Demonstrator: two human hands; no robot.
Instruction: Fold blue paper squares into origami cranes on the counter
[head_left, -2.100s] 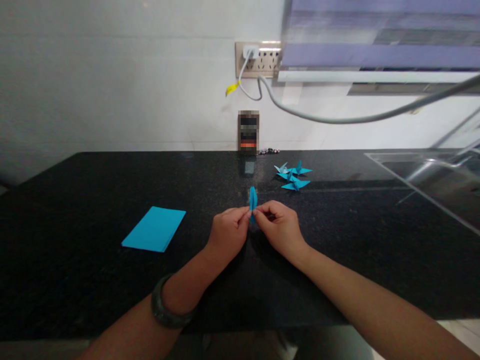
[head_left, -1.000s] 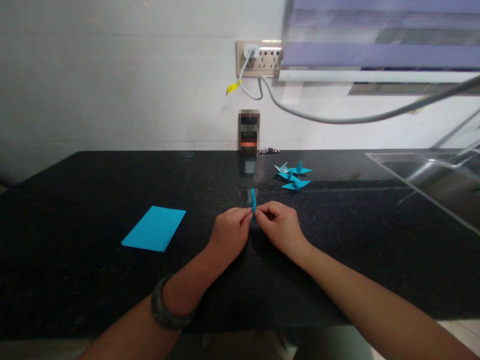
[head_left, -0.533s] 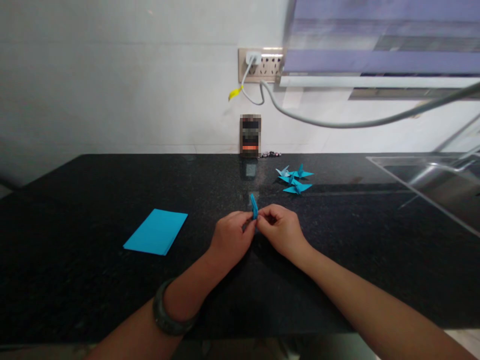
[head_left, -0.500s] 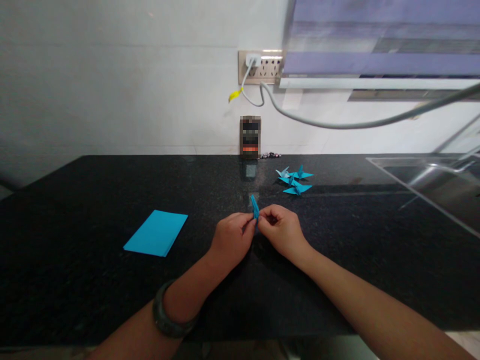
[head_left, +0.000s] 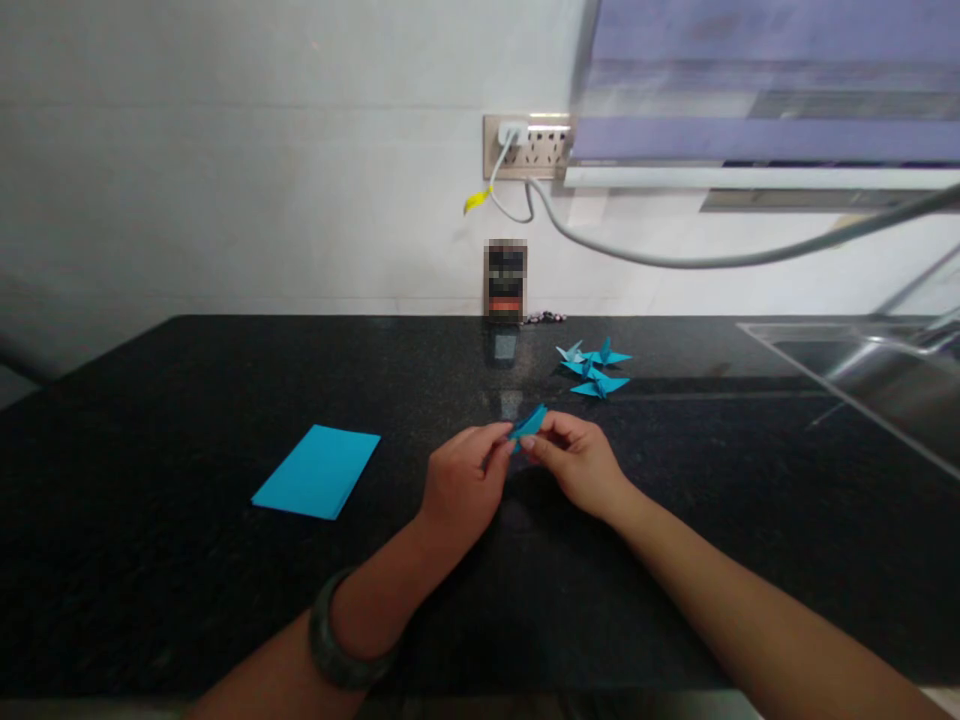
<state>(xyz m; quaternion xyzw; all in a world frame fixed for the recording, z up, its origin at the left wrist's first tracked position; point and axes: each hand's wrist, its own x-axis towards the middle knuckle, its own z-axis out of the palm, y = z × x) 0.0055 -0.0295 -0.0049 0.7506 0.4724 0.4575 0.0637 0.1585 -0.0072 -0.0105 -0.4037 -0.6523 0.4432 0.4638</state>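
Observation:
A small piece of folded blue paper [head_left: 531, 424] is held between my two hands, over the middle of the dark countertop. My left hand [head_left: 466, 484] pinches its left end between thumb and fingertips. On the other side, my right hand [head_left: 583, 462] grips it with thumb and forefinger. The fingers partly cover the paper. Beyond my right hand lie several folded paper cranes [head_left: 600, 386], most of them blue and one paler. To the left of my hands rests a stack of blue paper sheets [head_left: 316, 474].
A phone-like upright object [head_left: 506, 282], its face blurred, leans on the wall beside a beaded string [head_left: 546, 318]. A grey cable [head_left: 675, 262] hangs from the wall socket [head_left: 528, 148]. The sink [head_left: 885, 375] is set into the counter [head_left: 187, 610] at the right.
The folded paper has turned from nearly upright to slanting up toward the right. My right thumb and forefinger have moved onto it. The whole view has shifted slightly.

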